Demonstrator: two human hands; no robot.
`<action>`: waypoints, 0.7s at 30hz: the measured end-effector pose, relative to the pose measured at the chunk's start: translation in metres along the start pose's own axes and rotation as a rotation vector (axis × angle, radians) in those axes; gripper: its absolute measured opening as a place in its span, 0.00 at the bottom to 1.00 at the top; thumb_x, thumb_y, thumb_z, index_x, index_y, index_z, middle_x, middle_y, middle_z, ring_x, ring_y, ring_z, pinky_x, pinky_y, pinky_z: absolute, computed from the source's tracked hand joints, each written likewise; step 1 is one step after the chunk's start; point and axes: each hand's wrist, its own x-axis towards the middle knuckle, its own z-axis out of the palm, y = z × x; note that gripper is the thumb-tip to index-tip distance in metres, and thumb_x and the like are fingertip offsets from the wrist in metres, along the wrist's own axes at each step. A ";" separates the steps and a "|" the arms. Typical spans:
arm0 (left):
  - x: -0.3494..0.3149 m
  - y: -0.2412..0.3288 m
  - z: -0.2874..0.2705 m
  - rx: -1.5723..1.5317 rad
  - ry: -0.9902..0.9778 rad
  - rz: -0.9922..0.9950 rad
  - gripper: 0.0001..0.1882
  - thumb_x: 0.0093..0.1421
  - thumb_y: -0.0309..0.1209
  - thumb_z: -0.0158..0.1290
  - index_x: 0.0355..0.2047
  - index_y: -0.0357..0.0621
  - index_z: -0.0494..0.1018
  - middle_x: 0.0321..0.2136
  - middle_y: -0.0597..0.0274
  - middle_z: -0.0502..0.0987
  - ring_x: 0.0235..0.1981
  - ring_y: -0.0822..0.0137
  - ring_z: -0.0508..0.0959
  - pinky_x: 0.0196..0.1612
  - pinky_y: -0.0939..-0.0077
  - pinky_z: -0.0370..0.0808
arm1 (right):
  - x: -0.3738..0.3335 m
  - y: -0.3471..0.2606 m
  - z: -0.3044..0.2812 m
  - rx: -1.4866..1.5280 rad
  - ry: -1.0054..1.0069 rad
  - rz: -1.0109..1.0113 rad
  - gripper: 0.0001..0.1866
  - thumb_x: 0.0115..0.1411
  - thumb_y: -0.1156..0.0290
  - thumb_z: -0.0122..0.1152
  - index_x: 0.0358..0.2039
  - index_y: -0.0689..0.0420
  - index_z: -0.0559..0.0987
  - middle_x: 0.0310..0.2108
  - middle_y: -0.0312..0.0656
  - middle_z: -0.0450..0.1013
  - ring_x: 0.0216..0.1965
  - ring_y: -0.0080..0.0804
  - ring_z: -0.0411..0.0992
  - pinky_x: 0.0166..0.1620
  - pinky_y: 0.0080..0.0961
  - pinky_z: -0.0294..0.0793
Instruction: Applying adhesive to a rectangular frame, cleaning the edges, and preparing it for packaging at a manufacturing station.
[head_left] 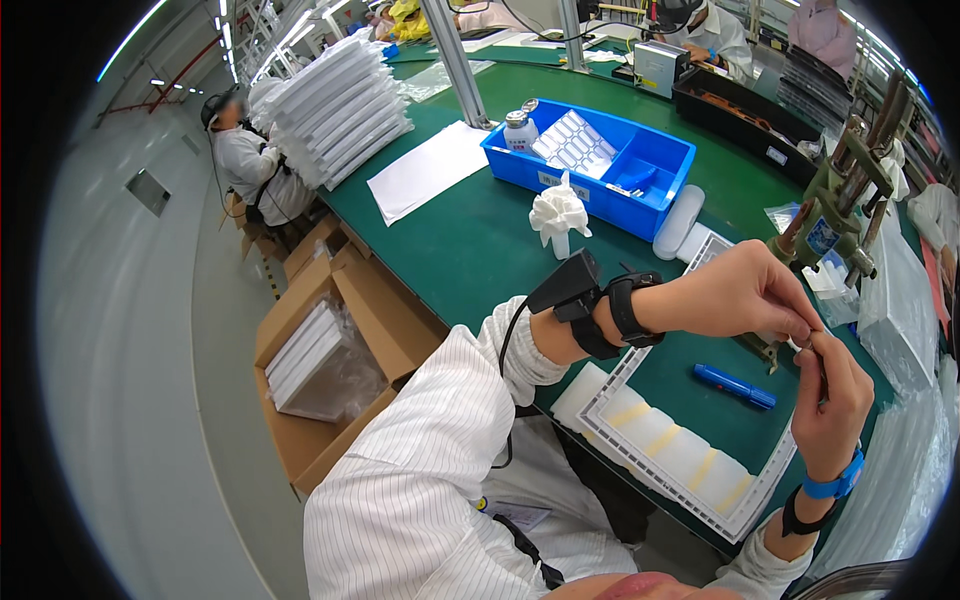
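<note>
My left hand [740,290] and my right hand [836,400] meet fingertip to fingertip at the right, above the green table. Both are closed in a pinch. Whatever sits between the fingers is too small and covered to make out. Below them lies a white rectangular frame [617,378], its far part partly hidden by my left arm. Inside and along its near side is a white padded strip with yellowish bands [680,445]. A blue marker pen [735,386] rests on the table within the frame, apart from both hands.
A green hand press [825,225] stands beyond my hands. Further back are a blue divided bin [625,215], crumpled white tissue [558,212] and a black tray [740,120]. Stacked white packs [335,110] and an open carton [350,300] are left; plastic-wrapped material [895,320] lies right.
</note>
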 end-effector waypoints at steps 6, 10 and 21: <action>0.014 -0.015 -0.006 0.020 0.123 -0.035 0.08 0.57 0.20 0.54 0.36 0.35 0.81 0.30 0.58 0.82 0.33 0.73 0.81 0.37 0.81 0.78 | 0.001 0.014 -0.028 -0.073 0.137 0.036 0.04 0.59 0.80 0.56 0.34 0.63 0.77 0.23 0.45 0.73 0.18 0.33 0.69 0.25 0.23 0.67; 0.030 -0.021 0.008 0.086 -0.106 -0.149 0.09 0.60 0.20 0.55 0.40 0.33 0.79 0.32 0.58 0.82 0.35 0.72 0.82 0.42 0.82 0.77 | -0.003 0.025 -0.062 -0.063 0.310 0.100 0.05 0.61 0.78 0.56 0.38 0.60 0.78 0.27 0.43 0.75 0.25 0.31 0.74 0.31 0.22 0.72; 0.091 -0.074 0.096 0.534 -0.677 0.154 0.04 0.53 0.25 0.59 0.31 0.41 0.78 0.28 0.60 0.79 0.31 0.61 0.79 0.36 0.72 0.76 | -0.015 0.046 -0.087 0.250 0.599 -0.172 0.06 0.60 0.77 0.56 0.29 0.67 0.77 0.16 0.36 0.68 0.17 0.16 0.64 0.21 0.16 0.60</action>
